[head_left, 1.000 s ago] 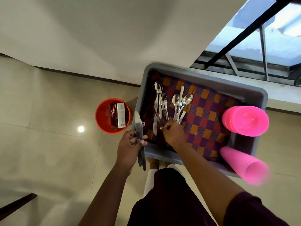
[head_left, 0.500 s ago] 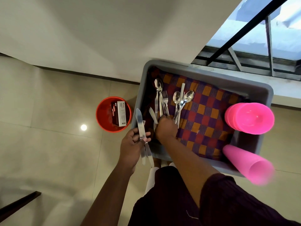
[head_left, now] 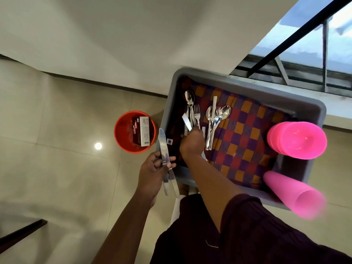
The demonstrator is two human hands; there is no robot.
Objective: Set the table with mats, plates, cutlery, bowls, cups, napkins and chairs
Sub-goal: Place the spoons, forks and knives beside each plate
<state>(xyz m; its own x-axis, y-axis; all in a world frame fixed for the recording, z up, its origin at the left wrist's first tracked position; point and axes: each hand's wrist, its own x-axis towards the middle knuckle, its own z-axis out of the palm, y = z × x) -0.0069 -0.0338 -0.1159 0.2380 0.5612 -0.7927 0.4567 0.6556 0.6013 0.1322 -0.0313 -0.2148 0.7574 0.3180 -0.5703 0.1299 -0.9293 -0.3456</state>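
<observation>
Left hand (head_left: 155, 169) gripped bundle of knives (head_left: 164, 149) outside bin's left wall. Right hand (head_left: 192, 142), inside grey bin (head_left: 247, 88), curled on another knife (head_left: 186, 121). Remaining spoons and forks (head_left: 214, 119) lay just beyond, handles pointing near; right hand nearer.

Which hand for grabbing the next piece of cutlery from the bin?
Right. The right hand is already in the bin, fingers on the cutlery. The left hand is outside it, gripping knives.
</observation>
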